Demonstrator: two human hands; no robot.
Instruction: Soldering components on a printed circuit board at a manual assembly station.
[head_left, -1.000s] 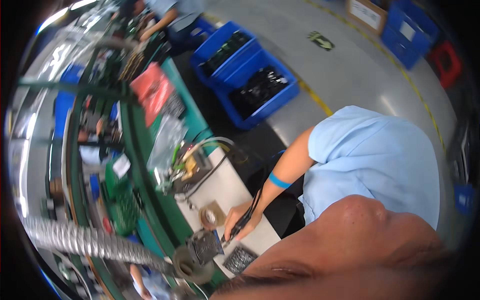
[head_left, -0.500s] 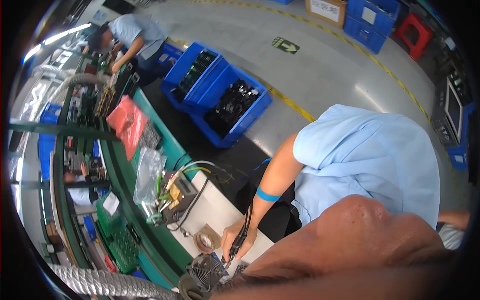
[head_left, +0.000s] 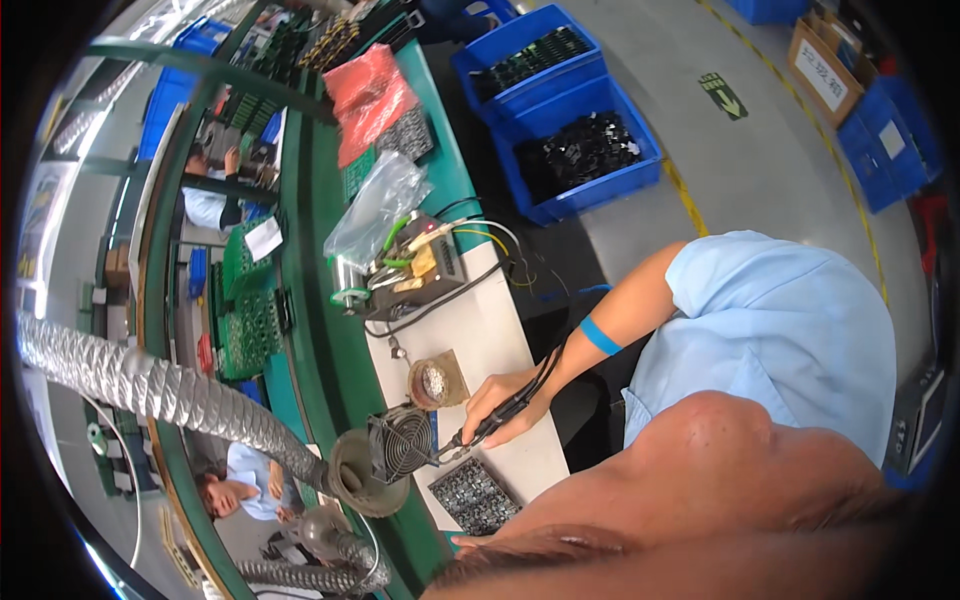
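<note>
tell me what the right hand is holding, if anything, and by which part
The right hand holds a slim corded tool by its black handle, leaving the front end free beyond the grip.

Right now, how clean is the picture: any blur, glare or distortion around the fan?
Head view: the fan and the right hand with its black tool look fairly sharp; the silver duct and clear bag carry bright highlights; the green rail bows with the fisheye, and the corners go black; along the lower edge, the person's head, close to the lens, is soft.
</note>
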